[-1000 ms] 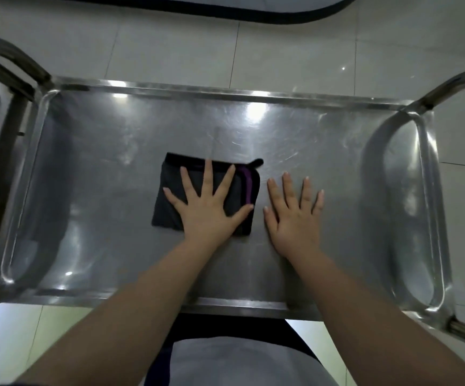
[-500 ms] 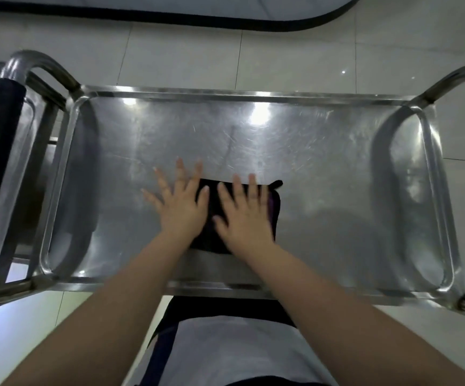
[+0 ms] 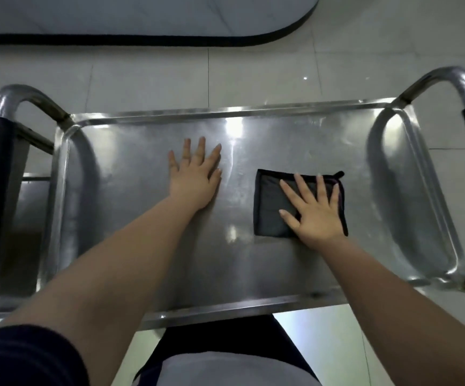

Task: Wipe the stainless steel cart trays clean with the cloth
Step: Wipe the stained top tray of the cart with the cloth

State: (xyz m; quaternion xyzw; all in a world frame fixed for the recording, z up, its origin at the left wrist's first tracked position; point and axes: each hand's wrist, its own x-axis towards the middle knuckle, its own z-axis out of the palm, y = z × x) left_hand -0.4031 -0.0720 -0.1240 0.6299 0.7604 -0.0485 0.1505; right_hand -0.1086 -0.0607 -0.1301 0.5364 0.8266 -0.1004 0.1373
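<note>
On my feed, steel cart handle (image 3: 17,97) far left, left hand (image 3: 195,179) flat on bare tray (image 3: 120,168), fingers straight and close together, folded black cloth (image 3: 269,207) lying right of centre, right hand (image 3: 319,218) pressing it, fingers spread

A floor of large, pale grey, glossy tiles (image 3: 153,76) is seen across the far part of the view, divided by thin darker grout lines (image 3: 208,79). At the top edge, a pale blue-grey flat surface with a rounded corner (image 3: 142,12) is bordered by a thick black band (image 3: 142,40); what it is cannot be told. A small bright glint of light (image 3: 305,78) is reflected in one tile. More of the same floor is seen at the near side (image 3: 328,330), where it is brightly lit.
</note>
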